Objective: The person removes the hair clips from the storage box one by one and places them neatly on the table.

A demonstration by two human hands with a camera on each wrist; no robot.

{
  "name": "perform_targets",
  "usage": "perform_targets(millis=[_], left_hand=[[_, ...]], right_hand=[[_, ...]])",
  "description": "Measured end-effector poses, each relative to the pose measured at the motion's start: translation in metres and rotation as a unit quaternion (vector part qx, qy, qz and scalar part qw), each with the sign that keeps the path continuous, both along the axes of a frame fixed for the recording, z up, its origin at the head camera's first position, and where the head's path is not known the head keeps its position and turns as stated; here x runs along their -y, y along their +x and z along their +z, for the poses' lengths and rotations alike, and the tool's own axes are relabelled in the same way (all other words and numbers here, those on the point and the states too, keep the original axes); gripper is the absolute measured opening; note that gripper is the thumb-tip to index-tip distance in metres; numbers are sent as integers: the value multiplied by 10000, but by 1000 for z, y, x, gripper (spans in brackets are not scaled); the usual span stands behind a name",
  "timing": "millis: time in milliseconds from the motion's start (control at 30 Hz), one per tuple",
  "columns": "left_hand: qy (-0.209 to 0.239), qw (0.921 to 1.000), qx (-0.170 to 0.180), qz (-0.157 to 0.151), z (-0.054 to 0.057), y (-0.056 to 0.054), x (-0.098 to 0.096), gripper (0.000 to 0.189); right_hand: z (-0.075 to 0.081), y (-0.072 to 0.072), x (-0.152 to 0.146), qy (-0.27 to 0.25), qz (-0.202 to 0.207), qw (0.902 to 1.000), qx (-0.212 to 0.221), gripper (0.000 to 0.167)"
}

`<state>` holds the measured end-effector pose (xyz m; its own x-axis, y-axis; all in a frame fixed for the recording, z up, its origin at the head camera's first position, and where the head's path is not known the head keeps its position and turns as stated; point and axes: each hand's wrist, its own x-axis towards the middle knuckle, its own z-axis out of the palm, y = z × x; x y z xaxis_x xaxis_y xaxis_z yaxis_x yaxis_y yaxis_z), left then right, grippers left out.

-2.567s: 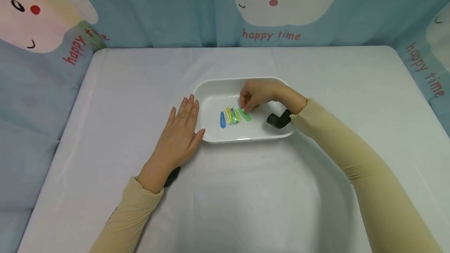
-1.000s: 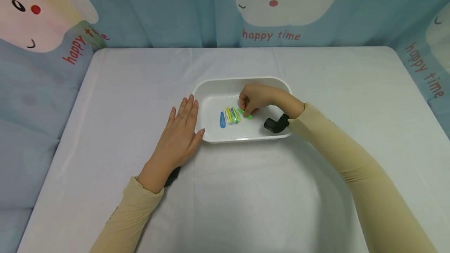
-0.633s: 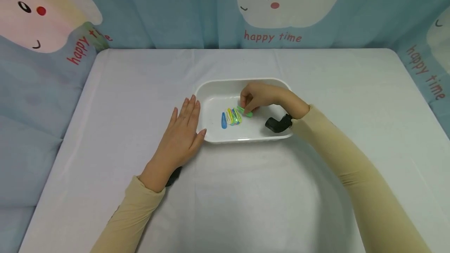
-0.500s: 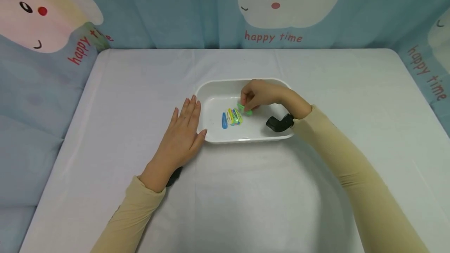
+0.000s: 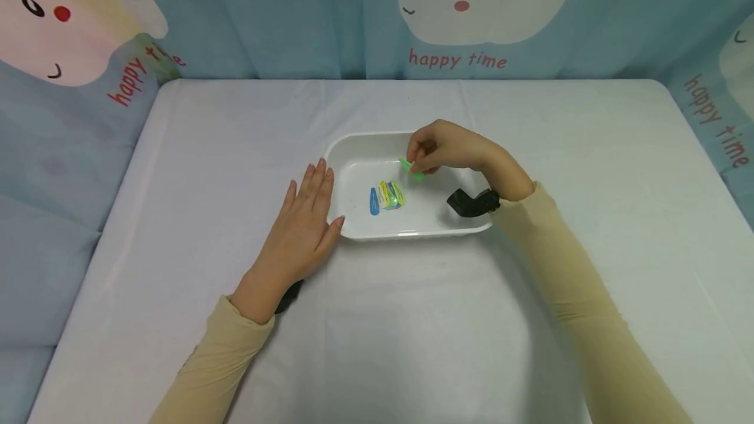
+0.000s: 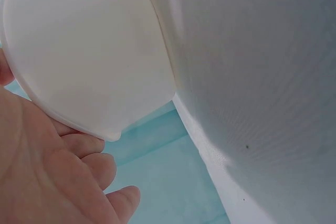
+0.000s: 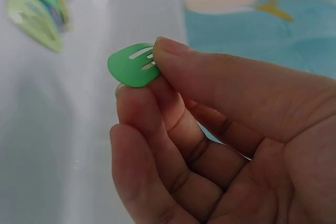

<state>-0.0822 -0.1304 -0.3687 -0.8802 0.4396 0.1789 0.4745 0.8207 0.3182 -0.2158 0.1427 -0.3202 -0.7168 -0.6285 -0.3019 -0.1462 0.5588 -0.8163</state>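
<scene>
Between thumb and fingers my right hand [image 5: 450,146] pinches a green snap hair clip [image 7: 131,65], held above the back part of the white tray [image 5: 412,235]. Below and to the left, a small pile of yellow, green and blue hair clips [image 5: 391,195] lies on the tray floor, with a single blue hair clip [image 5: 374,201] at its left side. My left hand [image 5: 297,231] rests with straight fingers against the tray's left rim. In the left wrist view its fingers lie along the outside of the tray wall [image 6: 89,51].
The tray stands on a table with a white cloth [image 5: 412,319]. Blue curtains [image 5: 283,18] with whale prints hang behind the table and at its sides. A black wrist camera [image 5: 473,203] on the right wrist hangs low over the tray's right end.
My right hand has lifted the green hair clip off the tray floor and moved it toward the tray's back, away from the pile. The left hand stays in place.
</scene>
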Motion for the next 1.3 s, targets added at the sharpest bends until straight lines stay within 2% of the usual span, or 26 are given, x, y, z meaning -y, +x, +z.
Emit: perform_targets(millis=[100, 300, 533, 700, 1300], left_hand=[[13, 10000, -16, 3, 0, 0, 0, 68], [46, 10000, 27, -25, 1, 0, 2, 67], [65, 9999, -107, -39, 1, -4, 5, 68], [88, 9999, -68, -68, 0, -4, 3, 68], [127, 9998, -119, -48, -2, -3, 1, 69]], right_hand=[[0, 1, -6, -408, -230, 9989, 53, 9], [-2, 5, -16, -769, -546, 9955, 104, 11], [-3, 12, -24, -1375, -942, 9859, 116, 9], [-3, 15, -30, -1518, -1149, 9816, 107, 7], [0, 12, -55, -1889, -1466, 9710, -61, 5]])
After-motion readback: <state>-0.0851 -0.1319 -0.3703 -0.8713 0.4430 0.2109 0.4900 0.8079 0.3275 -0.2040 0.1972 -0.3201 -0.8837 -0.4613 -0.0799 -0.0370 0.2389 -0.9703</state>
